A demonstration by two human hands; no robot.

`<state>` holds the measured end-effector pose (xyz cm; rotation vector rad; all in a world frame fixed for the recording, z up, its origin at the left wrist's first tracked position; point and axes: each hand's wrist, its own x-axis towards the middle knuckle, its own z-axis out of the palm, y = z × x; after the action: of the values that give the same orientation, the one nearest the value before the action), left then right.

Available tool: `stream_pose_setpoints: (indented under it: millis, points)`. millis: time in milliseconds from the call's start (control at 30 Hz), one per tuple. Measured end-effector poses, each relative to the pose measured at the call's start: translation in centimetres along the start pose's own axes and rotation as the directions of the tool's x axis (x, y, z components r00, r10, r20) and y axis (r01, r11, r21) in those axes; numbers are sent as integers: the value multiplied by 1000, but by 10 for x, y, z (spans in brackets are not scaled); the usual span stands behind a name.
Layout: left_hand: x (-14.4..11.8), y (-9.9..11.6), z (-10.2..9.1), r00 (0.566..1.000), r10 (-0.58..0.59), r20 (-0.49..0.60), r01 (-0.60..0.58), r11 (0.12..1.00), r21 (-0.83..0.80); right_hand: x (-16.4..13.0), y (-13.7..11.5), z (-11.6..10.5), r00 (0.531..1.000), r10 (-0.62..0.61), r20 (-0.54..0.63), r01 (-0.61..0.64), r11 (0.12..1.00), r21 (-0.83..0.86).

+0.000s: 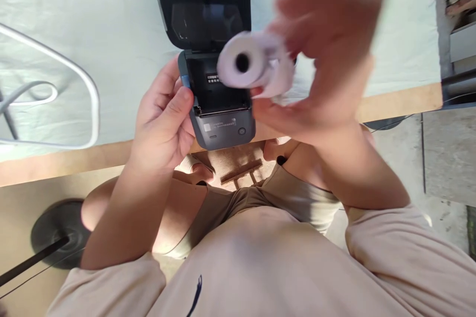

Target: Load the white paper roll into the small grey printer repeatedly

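Two hands work: right hand (323,54) grips paper roll (249,62) above open printer (219,94); left hand (163,114) clasps printer's side

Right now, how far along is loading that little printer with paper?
Done: the printer lid is flipped open and its paper bay looks bare. In hand: the left hand steadies the printer's side while the right hand holds the blurred paper roll just above. Left: seating the roll, shutting the lid.

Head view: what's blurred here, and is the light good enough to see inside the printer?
Head view: right hand and paper roll are motion-blurred; left hand and printer are sharp; daylight is bright, yet the open paper bay stays shadowed; edges bow from lens distortion.
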<state>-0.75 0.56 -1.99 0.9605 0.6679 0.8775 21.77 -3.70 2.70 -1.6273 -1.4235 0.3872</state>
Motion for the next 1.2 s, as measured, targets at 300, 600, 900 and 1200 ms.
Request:
stream_pose_setpoints:
  millis: [300,600,900,1200]
  points:
    - [3,-7,-9,990,78,117,-71,996,-60,-9,-7,22,885,-342,317,455,784,-422]
    - [10,-18,-16,975,146,170,-136,989,-65,-8,15,18,652,-701,289,751,649,-121]
    - [14,-23,-29,973,135,190,-148,987,58,-12,16,24,737,-508,446,622,769,-150]
    - [8,-13,-15,981,119,150,-118,993,-15,-8,11,37,479,-872,-101,828,487,-280]
